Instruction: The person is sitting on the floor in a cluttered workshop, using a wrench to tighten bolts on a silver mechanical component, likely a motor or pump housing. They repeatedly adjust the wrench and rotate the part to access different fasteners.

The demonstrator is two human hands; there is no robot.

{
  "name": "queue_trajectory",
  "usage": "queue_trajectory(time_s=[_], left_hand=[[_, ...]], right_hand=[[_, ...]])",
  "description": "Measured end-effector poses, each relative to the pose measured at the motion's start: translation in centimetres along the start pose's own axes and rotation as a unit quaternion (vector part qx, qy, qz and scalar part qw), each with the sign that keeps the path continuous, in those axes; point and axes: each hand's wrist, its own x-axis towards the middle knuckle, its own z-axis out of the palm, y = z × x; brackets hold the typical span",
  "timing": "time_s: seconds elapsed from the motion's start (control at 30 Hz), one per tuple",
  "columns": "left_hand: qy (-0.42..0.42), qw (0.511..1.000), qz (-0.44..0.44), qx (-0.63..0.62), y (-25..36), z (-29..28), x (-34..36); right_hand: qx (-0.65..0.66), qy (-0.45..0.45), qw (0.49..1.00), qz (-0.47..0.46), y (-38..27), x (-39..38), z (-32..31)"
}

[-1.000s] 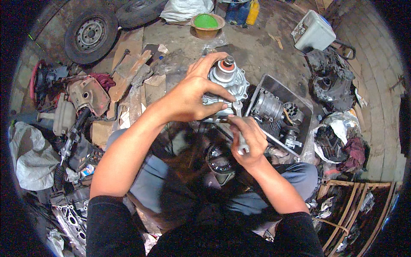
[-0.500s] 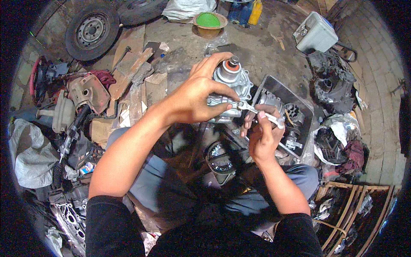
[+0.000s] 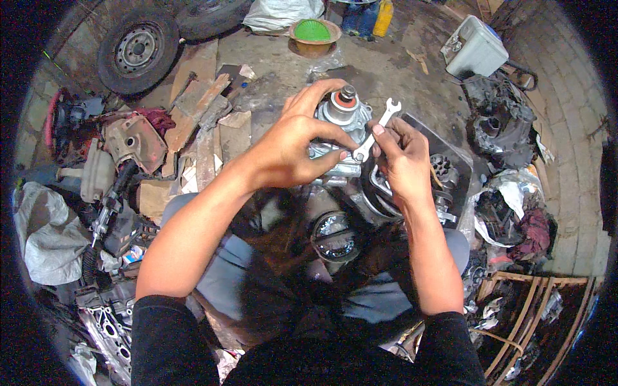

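My left hand [image 3: 296, 145] curves around a silver metal housing [image 3: 341, 118], its fingers partly hidden behind the far side. An upright shaft with an orange-red ring [image 3: 346, 98] tops the housing. The left thumb and index finger stay close to the lower end of a silver wrench. My right hand [image 3: 407, 154] is closed on this wrench [image 3: 387, 116], thumb along its shank. One open jaw points up and away; the other end sits at the housing's near right side. Whether it grips a bolt there is too small to tell.
A dark tray [image 3: 447, 145] of metal parts stands right of the housing. A round glossy black part [image 3: 335, 237] lies between my legs. Farther off are a wheel [image 3: 138, 48], a basin with a green basket [image 3: 314, 46], a whitish box [image 3: 476, 48] and a dark casing [image 3: 499, 119].
The right hand has swung the wrench from pointing right and toward me to pointing up and away. My left hand stays around the housing.
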Motion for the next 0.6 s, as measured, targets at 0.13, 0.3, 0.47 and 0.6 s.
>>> queue_trajectory(time_s=[0.13, 0.3, 0.47, 0.6], left_hand=[[0.003, 1.0, -0.005, -0.003, 0.3, -0.1, 0.1], [0.024, 1.0, -0.01, -0.001, 0.6, -0.2, 0.2], [0.061, 0.998, -0.003, -0.026, 0.8, -0.5, 0.9], [0.081, 0.996, 0.01, -0.025, 0.6, -0.7, 1.0]], right_hand=[[-0.041, -0.008, 0.999, -0.033, -0.6, 0.9, 0.6], [-0.047, -0.019, 0.995, -0.09, -2.8, 1.3, 0.8], [0.016, -0.082, 0.995, -0.05, -2.7, 2.1, -0.4], [0.032, -0.044, 0.996, -0.064, -3.8, 1.0, -0.7]])
